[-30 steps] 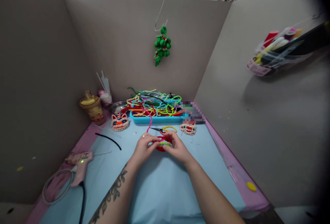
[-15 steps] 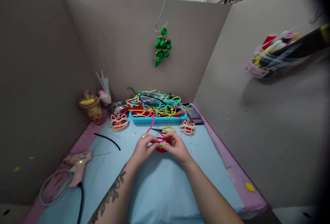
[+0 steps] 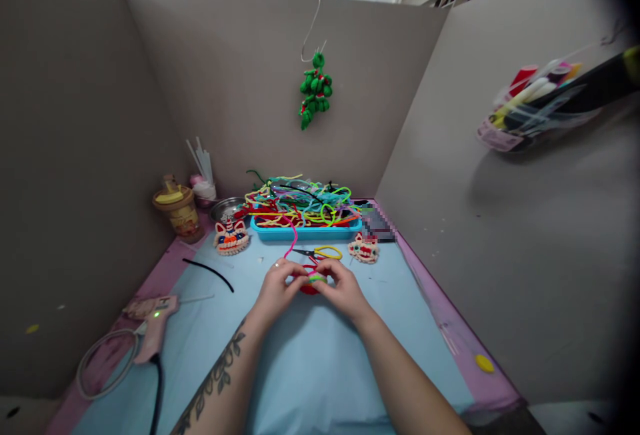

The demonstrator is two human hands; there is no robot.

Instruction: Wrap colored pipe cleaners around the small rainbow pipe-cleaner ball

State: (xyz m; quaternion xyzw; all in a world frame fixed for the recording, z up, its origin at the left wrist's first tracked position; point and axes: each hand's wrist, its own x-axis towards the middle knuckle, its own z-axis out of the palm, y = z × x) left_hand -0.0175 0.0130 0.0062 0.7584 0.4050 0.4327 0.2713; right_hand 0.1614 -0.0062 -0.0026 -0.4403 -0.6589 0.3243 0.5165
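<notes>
A small piece of red, pink and green fuzzy stems (image 3: 317, 278) is pinched between both hands low over the middle of the blue sheet. My left hand (image 3: 281, 283) grips its left side, and a long pink stem (image 3: 293, 235) rises away near those fingers. On the right side, my right hand (image 3: 341, 283) has thumb and fingers closed on the same piece. Fingertips partly hide its shape. Just beyond lie scissors with a yellow handle (image 3: 327, 252). A cream and red animal-face piece (image 3: 363, 249) rests to the right of them.
A blue tray (image 3: 306, 233) heaped with coloured stems stands behind. At left are a pink glue gun (image 3: 156, 328) with its cable, a black stem (image 3: 209, 271), a lion-face piece (image 3: 231, 238), a metal bowl (image 3: 227, 209) and a brown cup (image 3: 180, 211). Grey panels surround the table.
Both hands stay nearly in place. The held piece has turned slightly between the fingers, so more of its green part shows.
</notes>
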